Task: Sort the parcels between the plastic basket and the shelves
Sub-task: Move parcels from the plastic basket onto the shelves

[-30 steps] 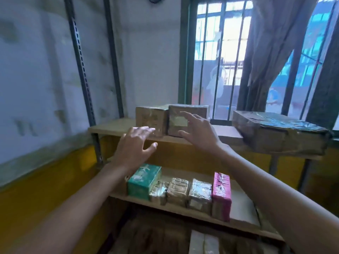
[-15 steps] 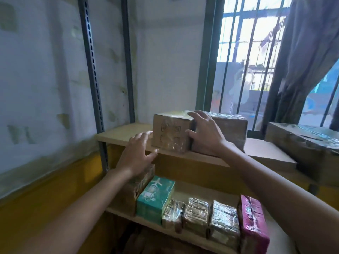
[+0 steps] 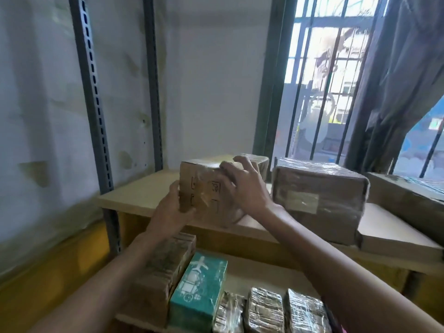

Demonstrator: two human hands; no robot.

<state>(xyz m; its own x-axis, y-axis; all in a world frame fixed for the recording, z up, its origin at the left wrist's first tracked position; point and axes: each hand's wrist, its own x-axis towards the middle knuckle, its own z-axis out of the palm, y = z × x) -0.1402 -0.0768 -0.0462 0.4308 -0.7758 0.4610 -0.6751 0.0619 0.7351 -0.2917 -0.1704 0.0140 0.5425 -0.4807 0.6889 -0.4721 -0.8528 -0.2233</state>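
Gripping a brown cardboard parcel (image 3: pixel 204 188) from both sides, the person had it at the front edge of the upper shelf (image 3: pixel 144 195). The left hand (image 3: pixel 173 210) clasped its lower left corner, thumb on the front face. The right hand (image 3: pixel 242 188) lay over the upper right edge, fingers curled onto the taped top. The parcel's base sat at the shelf lip or just above it; which, I could not tell.

Bare shelf board lay open to the left of the parcel, as far as the slotted metal upright (image 3: pixel 93 116). To the right the room was tight: a larger wrapped box (image 3: pixel 319 200) stood just beside the right wrist, and a third box (image 3: pixel 408 195) showed at the right edge of the frame. That made three brown boxes on the upper shelf.

On the lower shelf (image 3: pixel 252 272) five parcels stood in a row, touching side to side: one brown carton (image 3: pixel 165 267) under the left forearm, one teal box (image 3: pixel 199 287) printed with an aeroplane, and three small film-wrapped packets (image 3: pixel 264 311). Empty board stretched behind the packets. A barred window (image 3: pixel 319 92) and a dark curtain (image 3: pixel 403 80) closed off the back right.
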